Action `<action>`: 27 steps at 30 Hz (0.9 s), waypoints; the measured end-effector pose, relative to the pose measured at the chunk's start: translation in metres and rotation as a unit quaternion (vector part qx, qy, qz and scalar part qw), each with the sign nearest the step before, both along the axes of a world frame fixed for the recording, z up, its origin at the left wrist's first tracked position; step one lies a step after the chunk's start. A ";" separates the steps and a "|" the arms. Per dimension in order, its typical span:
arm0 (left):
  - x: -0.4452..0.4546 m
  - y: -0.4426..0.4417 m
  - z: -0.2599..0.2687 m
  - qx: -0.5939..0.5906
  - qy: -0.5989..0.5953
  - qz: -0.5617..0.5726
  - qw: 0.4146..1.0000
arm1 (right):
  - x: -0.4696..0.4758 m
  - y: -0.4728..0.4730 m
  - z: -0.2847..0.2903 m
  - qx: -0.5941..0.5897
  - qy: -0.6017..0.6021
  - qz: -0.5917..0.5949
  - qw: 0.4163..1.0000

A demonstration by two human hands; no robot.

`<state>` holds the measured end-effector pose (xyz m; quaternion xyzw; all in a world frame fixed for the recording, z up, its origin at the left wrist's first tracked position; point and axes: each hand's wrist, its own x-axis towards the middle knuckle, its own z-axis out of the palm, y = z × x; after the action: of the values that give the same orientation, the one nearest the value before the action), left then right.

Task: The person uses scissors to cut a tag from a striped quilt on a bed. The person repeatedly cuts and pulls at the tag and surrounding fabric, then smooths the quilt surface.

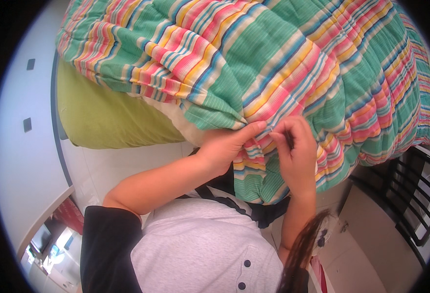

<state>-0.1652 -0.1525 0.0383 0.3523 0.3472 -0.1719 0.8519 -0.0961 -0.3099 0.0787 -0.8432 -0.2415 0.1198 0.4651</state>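
Note:
A striped quilt (273, 55) in green, pink, yellow, blue and white lies bunched before me. My left hand (226, 146) grips a gathered fold of its near edge, thumb on top and the other fingers hidden beneath the cloth. Just to the right, my right hand (297, 143) is bent with thumb and forefinger close together, pinching a small thin item (272, 129). That item is too fine to name for certain; it may be a needle or thread. A loose flap of the quilt hangs down between my wrists, over my lap.
Under the quilt at left is a green covered mattress or cushion (109, 113), with white padding (167, 110) beside it. A white cabinet panel (21, 146) stands at far left. A black metal rack (412, 190) is at right. Pale tiles (101, 164) cover the floor.

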 end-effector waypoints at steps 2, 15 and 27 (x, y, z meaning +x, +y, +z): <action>0.003 -0.005 0.003 0.012 -0.012 0.016 1.000 | -0.003 -0.008 0.003 0.009 0.042 -0.009 0.999; 0.007 -0.009 0.015 0.008 0.003 0.022 1.000 | 0.001 -0.012 0.002 0.056 0.028 -0.032 0.998; 0.006 -0.004 0.007 0.035 -0.007 -0.013 0.999 | -0.008 -0.020 -0.015 0.220 0.177 -0.075 0.957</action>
<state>-0.1592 -0.1567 0.0453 0.3879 0.3425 -0.1677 0.8391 -0.1044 -0.3295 0.0637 -0.7015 -0.1116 0.1753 0.6818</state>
